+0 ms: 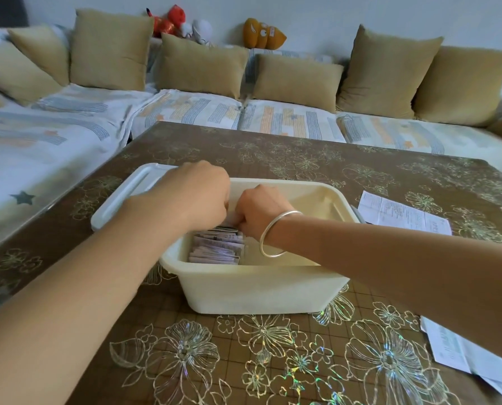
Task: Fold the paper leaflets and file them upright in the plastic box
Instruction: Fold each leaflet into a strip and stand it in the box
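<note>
A cream plastic box (261,290) stands in the middle of the table. Several folded leaflets (216,248) stand upright in a row at its left end. Both hands are down inside the box, just behind that row. My left hand (198,192) and my right hand (260,209) have curled fingers that meet on a folded leaflet (230,222), of which only a white sliver shows between them. My right wrist wears a silver bangle. Unfolded leaflets lie flat to the right of the box (401,213) and at the near right table edge (460,349).
The box's white lid (130,191) lies on the table just left of the box, partly under my left forearm. The table (273,361) has a brown cloth with flower outlines. A sofa (185,109) with tan cushions runs along the far side.
</note>
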The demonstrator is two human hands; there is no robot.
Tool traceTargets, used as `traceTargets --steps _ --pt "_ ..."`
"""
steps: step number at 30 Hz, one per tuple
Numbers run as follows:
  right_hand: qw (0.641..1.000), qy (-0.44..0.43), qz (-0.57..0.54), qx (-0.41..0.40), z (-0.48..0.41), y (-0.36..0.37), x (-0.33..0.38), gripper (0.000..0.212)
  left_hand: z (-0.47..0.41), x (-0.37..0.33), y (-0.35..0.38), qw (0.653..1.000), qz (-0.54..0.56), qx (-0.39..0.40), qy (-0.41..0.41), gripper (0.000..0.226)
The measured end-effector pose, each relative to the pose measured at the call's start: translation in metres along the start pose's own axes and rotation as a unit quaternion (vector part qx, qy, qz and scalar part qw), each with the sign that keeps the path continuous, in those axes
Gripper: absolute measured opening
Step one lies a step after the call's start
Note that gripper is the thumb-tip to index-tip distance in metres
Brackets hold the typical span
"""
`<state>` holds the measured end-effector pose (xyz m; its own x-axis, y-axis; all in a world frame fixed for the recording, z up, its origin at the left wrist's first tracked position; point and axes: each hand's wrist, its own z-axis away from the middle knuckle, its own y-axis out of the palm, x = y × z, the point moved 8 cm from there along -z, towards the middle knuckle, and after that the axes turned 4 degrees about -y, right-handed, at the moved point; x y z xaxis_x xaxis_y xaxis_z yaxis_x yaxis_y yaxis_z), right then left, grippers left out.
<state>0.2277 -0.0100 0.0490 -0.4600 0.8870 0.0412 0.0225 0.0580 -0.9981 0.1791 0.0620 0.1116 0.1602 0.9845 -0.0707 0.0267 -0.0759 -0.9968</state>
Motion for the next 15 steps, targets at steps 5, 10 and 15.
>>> traceTargets --steps 5,10,15 --pt "0.993 -0.003 -0.115 0.032 0.001 0.009 -0.002 0.037 0.01 0.016 -0.02 0.996 0.077 -0.033 0.027 0.045" --pt "0.985 -0.005 -0.172 0.008 0.013 -0.012 -0.004 0.034 0.021 0.012 -0.016 0.992 0.105 -0.044 0.05 0.046" --pt "0.92 0.034 -0.387 -0.048 0.067 -0.055 -0.027 0.024 0.033 -0.024 -0.012 0.976 0.191 -0.061 0.084 0.047"
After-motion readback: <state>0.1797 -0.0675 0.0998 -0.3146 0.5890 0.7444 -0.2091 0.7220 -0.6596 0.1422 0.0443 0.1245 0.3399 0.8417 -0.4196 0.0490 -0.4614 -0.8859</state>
